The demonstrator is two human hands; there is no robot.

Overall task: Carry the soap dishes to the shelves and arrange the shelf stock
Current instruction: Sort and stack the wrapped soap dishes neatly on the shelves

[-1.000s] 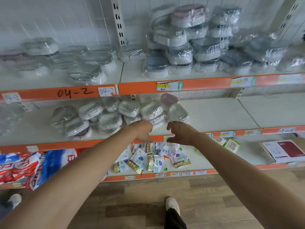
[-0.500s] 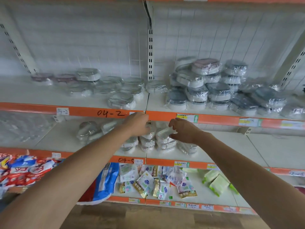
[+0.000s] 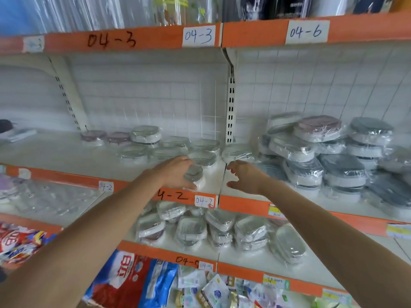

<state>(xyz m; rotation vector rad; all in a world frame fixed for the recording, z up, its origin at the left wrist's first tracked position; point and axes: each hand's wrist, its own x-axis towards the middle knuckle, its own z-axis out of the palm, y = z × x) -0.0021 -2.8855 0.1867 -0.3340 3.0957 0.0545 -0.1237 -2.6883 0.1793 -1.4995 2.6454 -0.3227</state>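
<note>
Head view: left hand (image 3: 175, 172) grips oval, plastic-wrapped soap dish (image 3: 195, 174).

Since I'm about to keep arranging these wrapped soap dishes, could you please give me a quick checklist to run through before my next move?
1. Left hand has hold of the wrapped soap dish at the shelf front: ok, fingers curve round it.
2. Right hand free: ok, open, holding nothing.
3. Dish sits fully on the 04-2 shelf: cannot tell, it is close to the edge.
4. Bare shelf surface beside the dish: ok.
5. Grey stack on the right stable: cannot tell, several dishes lie tilted.
</note>
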